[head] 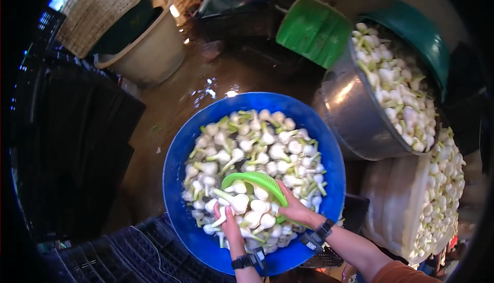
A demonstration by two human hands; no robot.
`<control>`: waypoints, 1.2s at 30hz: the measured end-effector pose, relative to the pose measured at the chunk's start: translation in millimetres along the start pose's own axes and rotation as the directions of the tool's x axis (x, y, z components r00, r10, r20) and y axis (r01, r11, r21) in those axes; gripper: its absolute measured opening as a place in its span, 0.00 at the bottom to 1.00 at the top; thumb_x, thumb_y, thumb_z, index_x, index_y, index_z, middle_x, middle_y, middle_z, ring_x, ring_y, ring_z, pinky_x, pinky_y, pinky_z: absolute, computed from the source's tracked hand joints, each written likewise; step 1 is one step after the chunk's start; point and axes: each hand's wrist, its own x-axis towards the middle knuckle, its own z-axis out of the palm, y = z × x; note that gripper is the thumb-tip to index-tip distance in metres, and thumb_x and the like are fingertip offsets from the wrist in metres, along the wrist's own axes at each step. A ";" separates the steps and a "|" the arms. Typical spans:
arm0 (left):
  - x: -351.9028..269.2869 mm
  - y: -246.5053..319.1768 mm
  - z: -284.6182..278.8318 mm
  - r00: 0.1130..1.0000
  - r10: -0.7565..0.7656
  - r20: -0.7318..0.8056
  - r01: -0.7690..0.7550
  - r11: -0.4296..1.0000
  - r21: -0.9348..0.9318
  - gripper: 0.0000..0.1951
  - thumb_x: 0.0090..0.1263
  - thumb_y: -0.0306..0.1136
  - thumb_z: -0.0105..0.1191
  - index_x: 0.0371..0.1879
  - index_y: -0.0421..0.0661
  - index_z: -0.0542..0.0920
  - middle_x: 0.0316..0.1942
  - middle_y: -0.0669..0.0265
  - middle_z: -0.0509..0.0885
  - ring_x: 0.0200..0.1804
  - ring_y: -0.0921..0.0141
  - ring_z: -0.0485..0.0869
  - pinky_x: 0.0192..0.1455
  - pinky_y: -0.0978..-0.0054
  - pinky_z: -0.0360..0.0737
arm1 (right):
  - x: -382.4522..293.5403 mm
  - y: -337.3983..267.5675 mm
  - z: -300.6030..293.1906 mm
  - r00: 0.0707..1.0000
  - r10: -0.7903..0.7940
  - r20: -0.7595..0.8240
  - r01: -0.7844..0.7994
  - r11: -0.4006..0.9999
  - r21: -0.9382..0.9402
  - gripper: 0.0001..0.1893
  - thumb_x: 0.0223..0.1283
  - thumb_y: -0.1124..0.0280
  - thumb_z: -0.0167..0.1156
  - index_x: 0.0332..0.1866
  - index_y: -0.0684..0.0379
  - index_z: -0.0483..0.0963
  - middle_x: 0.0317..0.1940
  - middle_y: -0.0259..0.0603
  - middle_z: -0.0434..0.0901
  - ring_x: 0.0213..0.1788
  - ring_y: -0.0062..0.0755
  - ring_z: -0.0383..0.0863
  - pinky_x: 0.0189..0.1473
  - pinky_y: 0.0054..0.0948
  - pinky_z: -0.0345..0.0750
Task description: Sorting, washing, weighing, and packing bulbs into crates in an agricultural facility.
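A large round blue plastic tub (175, 206) holds water and many white garlic bulbs (278, 151) with short green stems. My right hand (295, 208) grips the rim of a bright green plastic basket (256, 177), tilted among the bulbs in the near part of the tub. Several bulbs lie in and in front of the basket. To its left, my left hand (230, 225) has its fingers around a garlic bulb's stem end, against the heap; the fingertips are partly hidden. Both wrists wear black straps with small devices.
A metal tub (347, 109) and a whitish container (389, 202), both full of garlic, stand at the right. Beyond are a green plastic scoop (314, 30) and a beige tub (158, 51) with a woven basket (104, 9). Black crates (127, 252) lie at the lower left. The floor is wet.
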 end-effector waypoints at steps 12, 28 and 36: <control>-171.2 95.0 86.2 0.809 0.329 0.487 -0.543 0.737 0.403 0.25 0.70 0.34 0.44 0.64 0.42 0.57 0.63 0.56 0.60 0.64 0.62 0.59 0.65 0.67 0.57 | -206.4 38.7 -63.9 0.838 -0.313 -0.447 0.450 0.860 0.242 0.46 0.47 0.80 0.55 0.71 0.56 0.37 0.71 0.44 0.40 0.73 0.36 0.38 0.71 0.32 0.41; -379.9 -91.5 192.0 0.376 -0.109 0.920 -0.172 0.968 0.185 0.26 0.65 0.33 0.51 0.61 0.43 0.62 0.59 0.56 0.60 0.62 0.65 0.61 0.65 0.68 0.58 | -471.3 167.4 -80.3 0.404 0.527 -0.747 0.348 0.667 0.659 0.44 0.41 0.90 0.47 0.70 0.53 0.45 0.64 0.40 0.56 0.64 0.32 0.60 0.62 0.29 0.63; -272.1 -193.4 122.5 0.592 -0.599 0.540 0.128 0.731 0.670 0.37 0.63 0.41 0.56 0.69 0.50 0.52 0.68 0.53 0.54 0.69 0.62 0.54 0.67 0.69 0.54 | -420.9 337.2 33.9 -0.105 0.751 -0.652 0.173 0.660 0.731 0.36 0.41 0.88 0.47 0.63 0.57 0.54 0.49 0.39 0.69 0.48 0.32 0.71 0.46 0.26 0.72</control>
